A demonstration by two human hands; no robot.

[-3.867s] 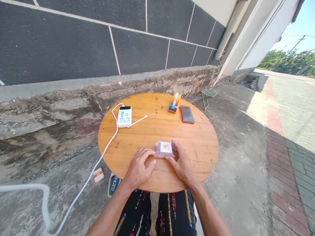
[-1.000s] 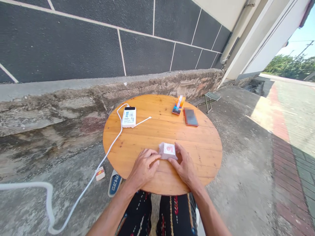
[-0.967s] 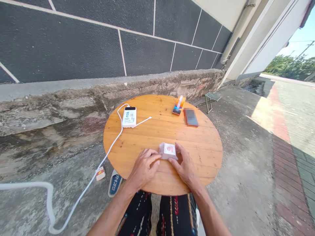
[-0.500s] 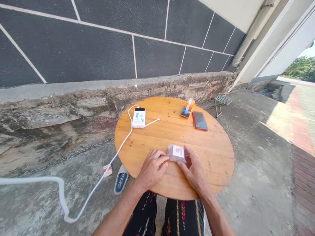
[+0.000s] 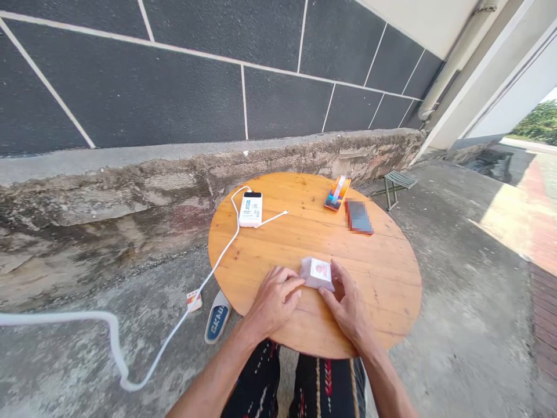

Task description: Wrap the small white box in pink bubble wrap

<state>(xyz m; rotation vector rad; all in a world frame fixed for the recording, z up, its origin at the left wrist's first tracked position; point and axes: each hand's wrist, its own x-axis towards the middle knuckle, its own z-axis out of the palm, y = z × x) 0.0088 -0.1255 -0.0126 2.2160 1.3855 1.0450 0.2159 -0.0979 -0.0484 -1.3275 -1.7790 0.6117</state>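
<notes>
A small packet in clear wrap with a white and red label lies near the front of the round wooden table. My left hand rests on the wood with its fingertips against the packet's left edge. My right hand touches the packet's right and near edge with thumb and fingers. Both hands pinch it from either side while it stays flat on the table.
A white power bank with a white cable lies at the table's far left. A colourful box and a phone lie at the far right. A slipper and small carton lie on the concrete; a folding stool stands beyond.
My head has turned left, so the table sits further right in view. Both hands stay on the packet in the same grip.
</notes>
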